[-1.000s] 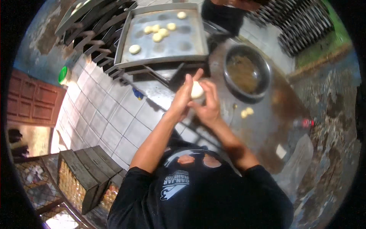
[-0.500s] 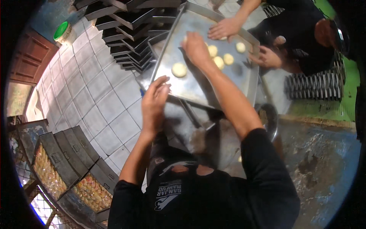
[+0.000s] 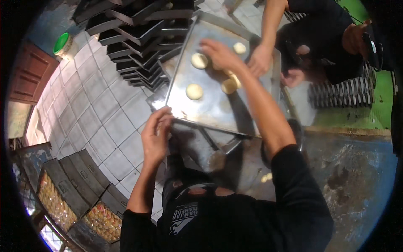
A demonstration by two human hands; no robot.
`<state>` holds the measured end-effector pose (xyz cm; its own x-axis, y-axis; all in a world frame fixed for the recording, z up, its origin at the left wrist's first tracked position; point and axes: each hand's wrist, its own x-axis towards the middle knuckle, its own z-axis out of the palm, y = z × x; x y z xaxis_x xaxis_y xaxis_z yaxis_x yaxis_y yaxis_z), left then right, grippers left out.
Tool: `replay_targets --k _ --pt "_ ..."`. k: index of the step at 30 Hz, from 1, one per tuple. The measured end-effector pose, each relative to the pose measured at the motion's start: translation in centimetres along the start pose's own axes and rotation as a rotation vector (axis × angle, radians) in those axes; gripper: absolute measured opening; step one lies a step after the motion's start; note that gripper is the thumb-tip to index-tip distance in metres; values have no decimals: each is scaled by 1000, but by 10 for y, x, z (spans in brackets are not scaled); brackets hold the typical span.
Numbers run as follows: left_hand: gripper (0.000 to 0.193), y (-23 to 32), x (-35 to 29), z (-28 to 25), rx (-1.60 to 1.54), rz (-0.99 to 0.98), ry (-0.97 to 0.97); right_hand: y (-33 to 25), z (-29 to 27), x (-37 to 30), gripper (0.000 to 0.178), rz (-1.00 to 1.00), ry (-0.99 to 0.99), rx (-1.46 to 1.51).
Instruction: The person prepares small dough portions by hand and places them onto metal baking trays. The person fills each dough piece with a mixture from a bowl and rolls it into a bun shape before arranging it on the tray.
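Observation:
A square metal baking tray (image 3: 210,113) lies in front of me with several round pale dough balls on it. One dough ball (image 3: 194,91) sits near the tray's left edge and another (image 3: 199,61) just beyond it. My left hand (image 3: 155,134) has its fingers curled at the tray's near left corner. Over the tray, my right hand (image 3: 222,56) is open with fingers stretched out, slightly blurred, beside the farther left ball. Under and beside its wrist more balls are partly hidden, one of them (image 3: 229,86) in shadow.
A co-worker's hand (image 3: 261,61) reaches onto the tray's right side; their other hand (image 3: 293,78) is by its edge. Stacked dark trays (image 3: 134,42) rise at far left. Bins of wrapped goods (image 3: 56,197) stand lower left. A green-lidded bucket (image 3: 63,45) is on the tiles.
A second dough ball now lies at the tray's left, where my right hand was closed; its fingers have opened. The co-worker's hand has moved nearer. The whole view has shifted slightly.

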<state>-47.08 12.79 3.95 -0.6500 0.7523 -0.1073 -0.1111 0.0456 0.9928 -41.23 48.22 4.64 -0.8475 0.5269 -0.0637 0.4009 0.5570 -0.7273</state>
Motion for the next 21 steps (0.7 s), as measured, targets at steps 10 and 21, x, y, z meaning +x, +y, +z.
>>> replay_targets --k 10,21 --pt "49 18 -64 103 -279 160 106 -88 36 -187 44 -367 435 -142" --pt "42 -47 -297 248 -218 -142 -407 -58 109 -591 35 309 723 339"
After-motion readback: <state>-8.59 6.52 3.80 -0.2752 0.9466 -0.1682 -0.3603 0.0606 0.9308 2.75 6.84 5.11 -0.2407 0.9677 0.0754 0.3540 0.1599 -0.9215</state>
